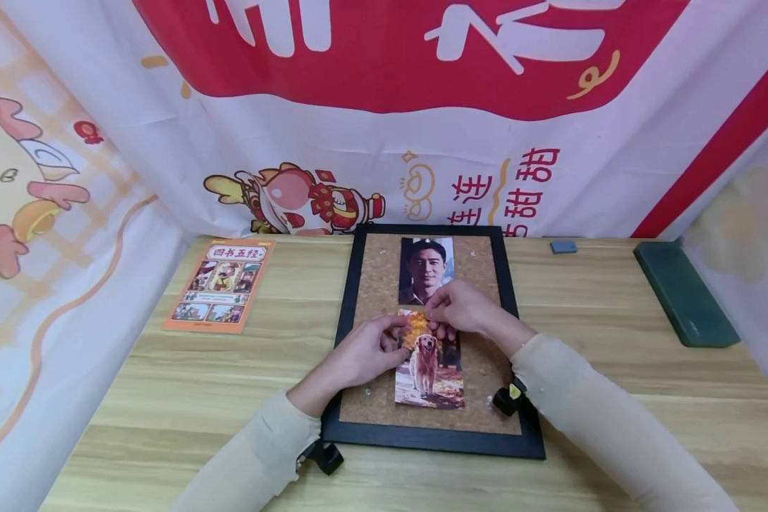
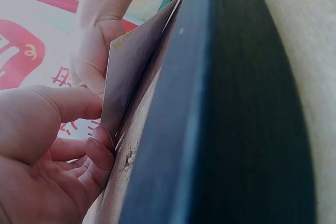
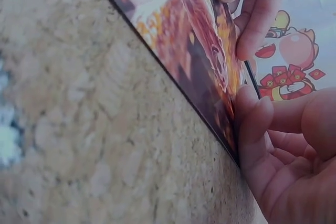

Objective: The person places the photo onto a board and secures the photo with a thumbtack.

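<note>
A photo of a golden retriever among autumn leaves (image 1: 425, 370) lies over the cork board (image 1: 374, 299), below a portrait photo (image 1: 416, 274). My left hand (image 1: 372, 350) pinches the left edge of the dog photo between thumb and fingers. At its top edge, my right hand (image 1: 464, 307) brings thumb and index fingertips together, the other fingers curled over the photo's upper right. I cannot tell what small thing those fingertips pinch. In the left wrist view, the dog photo (image 2: 134, 66) tilts up from the cork. Its upper end meets the right fingers (image 3: 254, 124) in the right wrist view.
Clear pins stick in the cork, one at the lower left (image 1: 368, 391). The board has a black frame (image 1: 435, 441). An orange booklet (image 1: 220, 284) lies to the left; a blue eraser-like block (image 1: 564, 247) and a long green case (image 1: 685, 295) lie right. Printed cloth (image 1: 345, 142) hangs behind.
</note>
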`<state>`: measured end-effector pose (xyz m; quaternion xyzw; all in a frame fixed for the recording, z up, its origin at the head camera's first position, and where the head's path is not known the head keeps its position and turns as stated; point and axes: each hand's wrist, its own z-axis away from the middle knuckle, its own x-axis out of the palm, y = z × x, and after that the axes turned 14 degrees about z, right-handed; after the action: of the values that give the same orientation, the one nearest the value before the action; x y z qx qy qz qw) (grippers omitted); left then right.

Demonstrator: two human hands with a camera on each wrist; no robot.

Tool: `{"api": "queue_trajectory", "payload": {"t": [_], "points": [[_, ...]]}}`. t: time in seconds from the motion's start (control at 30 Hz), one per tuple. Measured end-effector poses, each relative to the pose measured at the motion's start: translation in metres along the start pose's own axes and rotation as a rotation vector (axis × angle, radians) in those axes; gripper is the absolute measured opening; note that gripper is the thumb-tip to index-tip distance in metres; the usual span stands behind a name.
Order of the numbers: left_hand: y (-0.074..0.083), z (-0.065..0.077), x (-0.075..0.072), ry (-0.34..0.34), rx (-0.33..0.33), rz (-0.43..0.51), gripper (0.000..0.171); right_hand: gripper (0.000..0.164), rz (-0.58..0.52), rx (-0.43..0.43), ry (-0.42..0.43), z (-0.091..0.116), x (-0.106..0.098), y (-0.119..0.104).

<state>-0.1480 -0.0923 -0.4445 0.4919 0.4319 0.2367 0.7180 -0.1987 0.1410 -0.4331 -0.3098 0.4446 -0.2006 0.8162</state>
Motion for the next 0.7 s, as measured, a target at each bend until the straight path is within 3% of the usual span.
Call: {"api": "queue_trajectory", "payload": {"t": [0.37,0.7], "points": [[0.0009,-0.0009,0.0013,0.000,-0.002,-0.015,0.045,0.015,0.145,0.023,0.047,-0.0004,0.0020,-0.0064],[0.0013,-0.0018,0.0028,0.022,0.048,-0.153,0.040,0.016,0.126,0.101,0.053,0.0003,0.0046,0.0007]]}}
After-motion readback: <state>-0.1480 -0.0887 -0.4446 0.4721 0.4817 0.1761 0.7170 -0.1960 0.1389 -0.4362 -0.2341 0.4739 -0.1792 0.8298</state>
